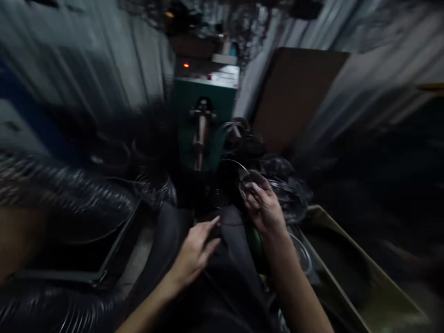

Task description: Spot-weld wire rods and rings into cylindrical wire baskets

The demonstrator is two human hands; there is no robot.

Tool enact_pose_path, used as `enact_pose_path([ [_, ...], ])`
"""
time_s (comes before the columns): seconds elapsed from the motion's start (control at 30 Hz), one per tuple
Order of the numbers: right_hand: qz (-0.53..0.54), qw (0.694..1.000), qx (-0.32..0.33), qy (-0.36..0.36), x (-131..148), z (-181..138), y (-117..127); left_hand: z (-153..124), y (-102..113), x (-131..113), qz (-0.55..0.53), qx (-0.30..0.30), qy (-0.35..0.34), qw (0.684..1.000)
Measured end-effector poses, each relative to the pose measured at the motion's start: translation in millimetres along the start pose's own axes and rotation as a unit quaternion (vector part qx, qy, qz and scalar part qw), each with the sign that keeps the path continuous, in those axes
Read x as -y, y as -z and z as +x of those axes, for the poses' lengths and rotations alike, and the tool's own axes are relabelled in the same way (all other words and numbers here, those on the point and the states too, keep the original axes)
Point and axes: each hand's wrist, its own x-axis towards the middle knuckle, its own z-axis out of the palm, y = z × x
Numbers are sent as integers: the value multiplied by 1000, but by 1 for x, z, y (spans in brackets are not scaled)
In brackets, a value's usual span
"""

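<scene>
My right hand (262, 200) is raised over the right knee, its fingers pinched on a thin, pale, curved wire (237, 162). The wire arcs up and left from the fingertips, and its full shape is lost in blur and darkness. Lower and to the left, my left hand (197, 249) hovers over or rests on the dark trousers (232, 268); which of the two I cannot tell. Its index finger and thumb stretch out apart, with nothing visible between them.
Ahead stands a green machine cabinet (183, 99) with a red light (186, 65). A brown board (287, 97) leans behind. Plastic-wrapped coils (69, 185) lie left, beside a dark, rimmed crate (58, 276). A yellowish tray (347, 240) sits right, near a clear plastic bag (293, 194).
</scene>
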Motion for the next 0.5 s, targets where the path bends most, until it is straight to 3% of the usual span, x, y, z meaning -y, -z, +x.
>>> enact_pose_path([
  [0.17,92,989,16,-118,-19,-8,-20,27,-48,11,-57,42,-19,997],
  [0.27,102,987,-14,-126,-38,13,-17,27,-44,33,-32,14,18,999],
  [0.37,83,985,-125,-82,-38,63,33,23,-25,68,11,-18,29,999],
  [0.5,-39,952,-300,47,-6,120,137,3,-2,130,47,-105,96,989],
])
